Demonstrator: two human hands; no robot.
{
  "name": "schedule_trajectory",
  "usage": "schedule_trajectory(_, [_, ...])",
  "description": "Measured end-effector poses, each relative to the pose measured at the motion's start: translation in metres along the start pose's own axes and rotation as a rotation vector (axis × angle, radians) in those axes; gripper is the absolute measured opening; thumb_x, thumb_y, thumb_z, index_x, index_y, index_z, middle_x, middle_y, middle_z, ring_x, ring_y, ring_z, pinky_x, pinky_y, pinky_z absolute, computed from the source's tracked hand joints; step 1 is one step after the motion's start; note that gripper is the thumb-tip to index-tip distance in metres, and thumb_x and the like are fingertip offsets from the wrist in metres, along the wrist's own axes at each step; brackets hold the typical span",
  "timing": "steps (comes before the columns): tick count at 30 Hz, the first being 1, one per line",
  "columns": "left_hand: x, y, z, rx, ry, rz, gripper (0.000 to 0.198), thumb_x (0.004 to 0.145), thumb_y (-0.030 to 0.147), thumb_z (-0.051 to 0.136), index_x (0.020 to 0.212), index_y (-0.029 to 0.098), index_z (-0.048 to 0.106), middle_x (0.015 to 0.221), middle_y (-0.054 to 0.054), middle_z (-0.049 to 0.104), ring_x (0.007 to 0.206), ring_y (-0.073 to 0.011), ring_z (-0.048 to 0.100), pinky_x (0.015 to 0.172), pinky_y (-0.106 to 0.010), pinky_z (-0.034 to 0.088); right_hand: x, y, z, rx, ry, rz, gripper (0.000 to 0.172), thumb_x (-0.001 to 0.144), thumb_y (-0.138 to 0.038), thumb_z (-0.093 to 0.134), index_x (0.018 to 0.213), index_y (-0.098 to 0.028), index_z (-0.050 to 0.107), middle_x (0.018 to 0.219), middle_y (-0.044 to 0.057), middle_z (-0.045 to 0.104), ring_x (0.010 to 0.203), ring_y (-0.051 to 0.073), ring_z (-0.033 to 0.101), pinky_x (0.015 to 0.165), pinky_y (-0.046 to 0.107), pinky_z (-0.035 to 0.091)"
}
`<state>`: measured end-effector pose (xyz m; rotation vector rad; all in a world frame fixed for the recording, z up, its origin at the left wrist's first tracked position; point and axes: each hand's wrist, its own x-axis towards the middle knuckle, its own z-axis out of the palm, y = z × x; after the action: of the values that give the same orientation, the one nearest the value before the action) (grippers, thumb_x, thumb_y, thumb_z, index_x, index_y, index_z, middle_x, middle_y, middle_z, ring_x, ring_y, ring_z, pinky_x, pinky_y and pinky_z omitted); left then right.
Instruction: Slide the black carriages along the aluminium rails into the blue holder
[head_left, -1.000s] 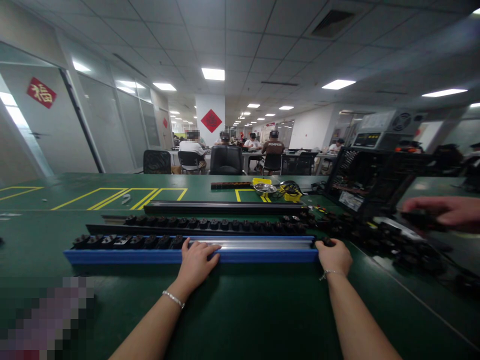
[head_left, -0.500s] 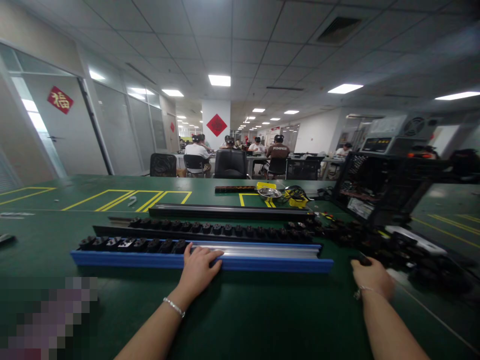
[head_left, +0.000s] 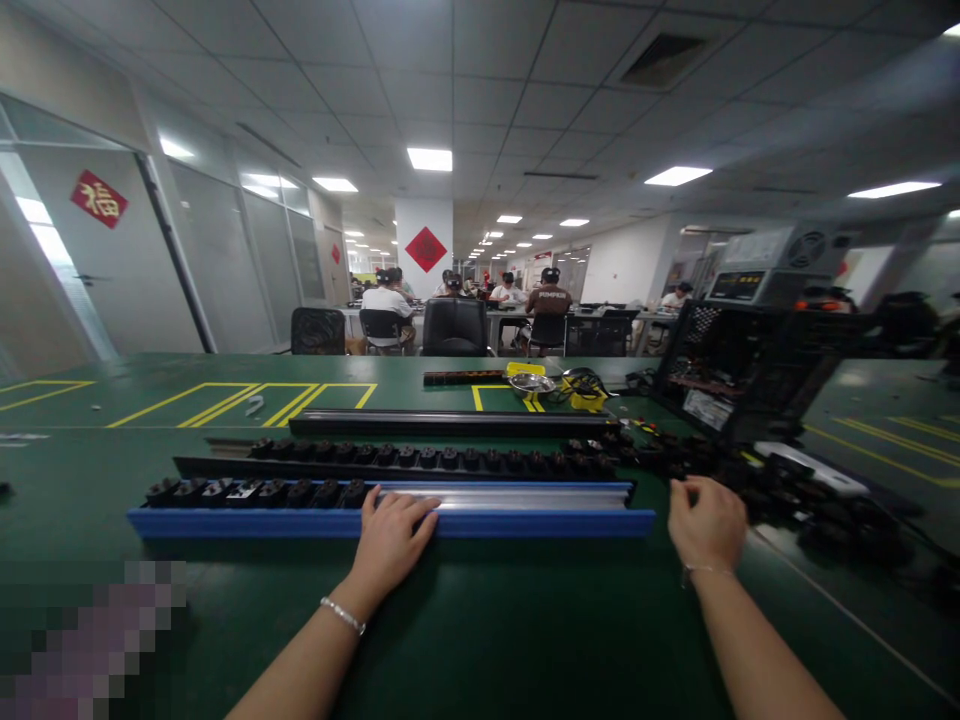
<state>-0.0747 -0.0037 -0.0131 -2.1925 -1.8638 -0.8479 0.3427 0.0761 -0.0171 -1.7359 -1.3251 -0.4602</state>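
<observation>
A long blue rail (head_left: 525, 521) with a silver channel lies across the green table (head_left: 487, 640) in front of me. Several black socket modules (head_left: 255, 491) fill its left part. My left hand (head_left: 391, 537) rests flat on the rail with fingers spread, just right of the last module. My right hand (head_left: 705, 523) hovers past the rail's right end, fingers curled downward beside a loose pile of black modules (head_left: 795, 490). Whether it holds one is hidden.
Two more black rails (head_left: 420, 458) lie behind the blue one, one filled with modules. A black computer case (head_left: 742, 365) stands at the right. A metal dish (head_left: 529, 381) and yellow items sit further back. Seated people work at distant desks.
My right hand left the rail's right end, swung out to the right toward the loose modules, then came back slightly toward the rail. Another person's hand at the right edge is gone. My left hand stayed.
</observation>
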Motion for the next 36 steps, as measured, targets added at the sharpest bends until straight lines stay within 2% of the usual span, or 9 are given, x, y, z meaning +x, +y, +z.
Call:
schedule_trajectory(3, [0.000,-0.001,-0.001,-0.010,-0.012,0.000,0.028,0.088,0.039,0.039,0.100,0.035,0.065,0.093,0.002,0.068,0.094,-0.0177,0.056,0.103,-0.048,0.018,-0.018,-0.050,0.002,0.055,-0.075,-0.194,0.032,0.083,-0.032,0.034,0.094,-0.016,0.059,0.117,0.013,0.055,0.110,0.023,0.045,0.095,0.038,0.031])
schedule_trajectory(5, [0.000,-0.002,-0.001,-0.012,-0.008,0.002,0.029,0.089,0.038,0.038,0.099,0.034,0.065,0.095,0.001,0.068,0.095,-0.0178,0.055,0.102,-0.047,0.022,-0.034,-0.080,0.007,0.084,-0.177,-0.331,0.036,0.082,-0.032,0.037,0.107,-0.018,0.058,0.128,0.011,0.049,0.117,0.023,0.041,0.096,0.038,0.031])
schedule_trajectory(8, [0.000,-0.006,-0.001,-0.004,0.016,0.018,0.030,0.088,0.037,0.039,0.100,0.031,0.065,0.098,-0.001,0.066,0.096,-0.0187,0.054,0.097,-0.042,0.031,-0.051,-0.105,0.012,0.052,-0.360,-0.404,0.035,0.083,-0.024,0.035,0.106,-0.023,0.062,0.120,0.005,0.058,0.111,0.020,0.047,0.095,0.037,0.031])
schedule_trajectory(11, [0.001,-0.011,-0.004,0.040,0.063,-0.012,0.029,0.086,0.035,0.042,0.100,0.028,0.066,0.103,-0.003,0.064,0.101,-0.0207,0.051,0.094,-0.039,0.036,-0.055,-0.109,0.012,0.023,-0.412,-0.376,0.037,0.082,-0.021,0.035,0.105,-0.024,0.064,0.116,0.004,0.061,0.109,0.019,0.049,0.094,0.035,0.031])
schedule_trajectory(16, [0.002,-0.019,-0.019,0.258,0.229,-0.223,0.032,0.082,0.029,0.044,0.106,0.021,0.062,0.118,-0.008,0.056,0.112,-0.0266,0.044,0.091,-0.040,0.037,-0.051,-0.111,0.009,-0.008,-0.422,-0.291,0.038,0.079,-0.019,0.037,0.104,-0.026,0.064,0.118,0.001,0.060,0.109,0.019,0.049,0.092,0.036,0.032])
schedule_trajectory(18, [0.003,-0.023,-0.025,0.350,0.252,-0.301,0.035,0.081,0.027,0.042,0.109,0.018,0.060,0.119,-0.010,0.056,0.111,-0.0279,0.044,0.089,-0.042,0.036,-0.051,-0.113,0.009,-0.016,-0.428,-0.262,0.038,0.078,-0.018,0.037,0.103,-0.027,0.064,0.118,0.001,0.060,0.109,0.019,0.049,0.092,0.037,0.032])
schedule_trajectory(23, [0.005,-0.035,-0.036,0.443,0.116,-0.390,0.037,0.080,0.030,0.040,0.109,0.017,0.059,0.105,-0.011,0.061,0.098,-0.0285,0.050,0.080,-0.041,0.036,-0.053,-0.113,0.008,-0.005,-0.438,-0.269,0.039,0.079,-0.019,0.037,0.105,-0.027,0.064,0.119,0.001,0.060,0.111,0.019,0.048,0.093,0.038,0.031])
schedule_trajectory(29, [0.005,-0.033,-0.039,0.457,0.095,-0.396,0.034,0.081,0.026,0.038,0.107,0.021,0.060,0.104,-0.010,0.061,0.097,-0.0270,0.050,0.081,-0.041,0.032,-0.054,-0.111,0.008,0.013,-0.427,-0.279,0.039,0.079,-0.019,0.036,0.105,-0.025,0.064,0.118,0.002,0.061,0.111,0.019,0.048,0.092,0.038,0.032])
schedule_trajectory(36, [0.006,-0.029,-0.037,0.435,0.089,-0.385,0.034,0.080,0.026,0.040,0.108,0.021,0.060,0.103,-0.010,0.061,0.095,-0.0254,0.052,0.080,-0.039,0.034,-0.053,-0.109,0.009,0.003,-0.427,-0.293,0.039,0.079,-0.020,0.036,0.105,-0.025,0.065,0.118,0.002,0.061,0.111,0.020,0.049,0.091,0.037,0.033])
